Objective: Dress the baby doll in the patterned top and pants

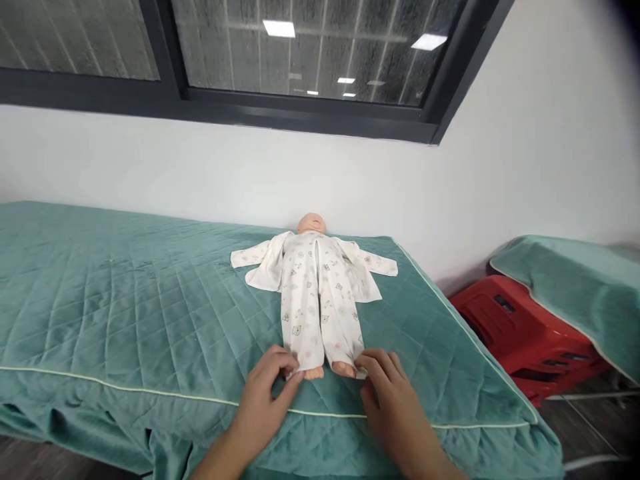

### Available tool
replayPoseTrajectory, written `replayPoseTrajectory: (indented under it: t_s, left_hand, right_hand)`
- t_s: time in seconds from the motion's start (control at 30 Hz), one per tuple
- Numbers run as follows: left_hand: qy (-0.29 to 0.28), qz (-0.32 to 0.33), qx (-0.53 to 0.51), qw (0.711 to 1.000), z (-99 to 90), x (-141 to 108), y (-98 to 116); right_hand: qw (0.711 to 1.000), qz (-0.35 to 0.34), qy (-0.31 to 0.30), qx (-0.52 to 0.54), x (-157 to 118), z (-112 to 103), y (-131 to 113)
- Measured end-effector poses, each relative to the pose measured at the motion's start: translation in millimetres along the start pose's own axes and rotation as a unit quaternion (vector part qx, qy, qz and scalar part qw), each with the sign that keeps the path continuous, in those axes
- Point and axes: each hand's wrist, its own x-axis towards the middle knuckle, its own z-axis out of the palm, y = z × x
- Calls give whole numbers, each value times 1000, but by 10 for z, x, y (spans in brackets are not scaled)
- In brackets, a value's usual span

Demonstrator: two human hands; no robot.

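Note:
A baby doll (311,223) lies on its back on the green quilted cover, head toward the wall and feet toward me. It is dressed in white patterned trousers (300,307), and a white jacket (367,283) lies spread open under it with the sleeves out to both sides. My left hand (270,387) pinches the hem of the trouser leg on the left. With thumb and fingers closed, my right hand (387,393) grips the hem of the other leg. The doll's toes show just below both hems.
The green quilted cover (150,300) has a pale piped edge near me. A white wall (200,167) and a dark-framed window (310,113) stand behind. To the right, red plastic stools (525,333) sit partly under another green cover (575,287).

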Motion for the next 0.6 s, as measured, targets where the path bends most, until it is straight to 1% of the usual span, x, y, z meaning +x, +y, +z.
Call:
replayPoseTrajectory:
  t_s: [0.07, 0.13, 0.23, 0.37, 0.5, 0.6]
  left_hand:
    - [26, -71, -56, 996, -24, 23, -48]
    - [52, -132, -112, 984, -44, 65, -64]
    - [65, -190, -163, 966, -52, 125, -69]
    - [48, -210, -144, 966, -37, 156, -104]
    - [38, -207, -114, 971, -32, 152, -126]
    - [36, -197, -98, 975, -35, 150, -111]
  right_hand:
    - [1000, -14, 17, 11, -24, 25, -32]
    - [999, -37, 9, 24, 20, 24, -103]
    - [998, -62, -13, 12, 169, 48, -217]
    - [997, -61, -27, -25, 326, 160, -311]
    - [999, -41, -19, -24, 349, 258, -353]
    - [999, -43, -6, -15, 367, 270, -349]
